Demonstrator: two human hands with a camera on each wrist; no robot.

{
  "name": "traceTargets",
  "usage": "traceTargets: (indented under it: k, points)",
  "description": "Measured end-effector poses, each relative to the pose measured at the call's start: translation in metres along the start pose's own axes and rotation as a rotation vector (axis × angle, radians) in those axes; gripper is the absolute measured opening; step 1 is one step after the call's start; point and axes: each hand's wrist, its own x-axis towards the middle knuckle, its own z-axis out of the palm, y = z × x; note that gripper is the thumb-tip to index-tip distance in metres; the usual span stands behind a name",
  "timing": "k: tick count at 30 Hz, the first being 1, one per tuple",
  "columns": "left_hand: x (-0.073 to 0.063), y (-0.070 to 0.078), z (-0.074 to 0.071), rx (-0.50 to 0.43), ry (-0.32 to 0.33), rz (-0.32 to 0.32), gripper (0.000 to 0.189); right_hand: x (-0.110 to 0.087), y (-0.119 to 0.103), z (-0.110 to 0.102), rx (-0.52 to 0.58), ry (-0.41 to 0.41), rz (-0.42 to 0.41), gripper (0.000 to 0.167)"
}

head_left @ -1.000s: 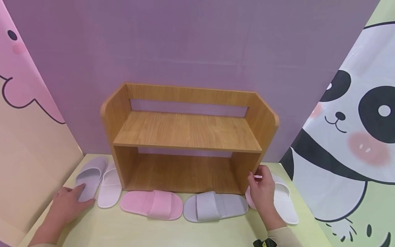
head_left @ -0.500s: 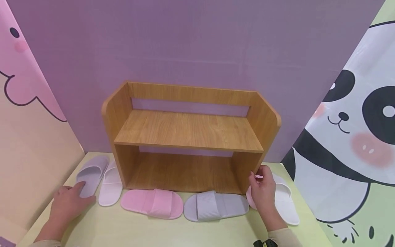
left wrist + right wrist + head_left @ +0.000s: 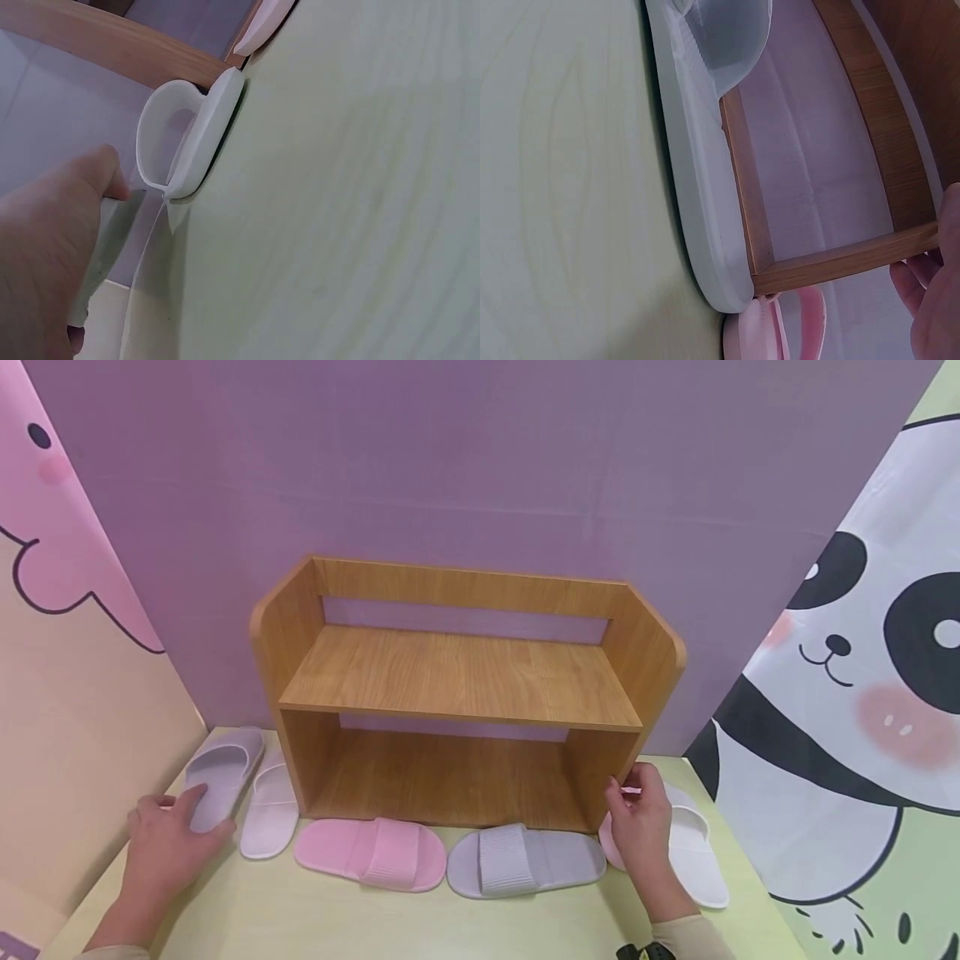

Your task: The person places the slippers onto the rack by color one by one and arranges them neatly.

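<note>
At the far left in the head view, my left hand (image 3: 168, 847) grips the heel end of a lavender-grey slipper (image 3: 221, 781), thumb on one side and fingers on the other. The left wrist view shows this slipper (image 3: 112, 240) edge-on, tilted, its heel partly hidden by the hand. Beside it lies a white slipper (image 3: 268, 818), toe pointing back. My right hand (image 3: 643, 814) pinches the front edge of the right side panel of a two-tier wooden shelf (image 3: 457, 681). Fingertips show beside this panel (image 3: 855, 253) in the right wrist view.
In front of the shelf lie a pink slipper (image 3: 330, 847) and a grey slipper (image 3: 558, 860), sideways. Right of the shelf, a pale pink slipper (image 3: 609, 843) is mostly covered by my right hand, and a white slipper (image 3: 697, 860) lies beside it. A purple wall (image 3: 465, 460) stands behind.
My left hand and the lavender-grey slipper have shifted slightly back, toward the wall. The right hand keeps its place on the shelf panel. The whole head view has drifted a little.
</note>
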Motion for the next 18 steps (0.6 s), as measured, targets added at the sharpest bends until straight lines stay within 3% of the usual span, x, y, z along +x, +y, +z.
traceTargets:
  k: [13,18]
  points:
    - [0.006,0.008,-0.008,-0.022,0.075,-0.011,0.071,0.001,-0.003,0.000,-0.023,-0.005,0.029,0.018]
    - [0.009,0.016,-0.016,-0.031,0.067,-0.030,0.072,0.001,-0.003,0.001,-0.017,-0.003,0.025,0.017]
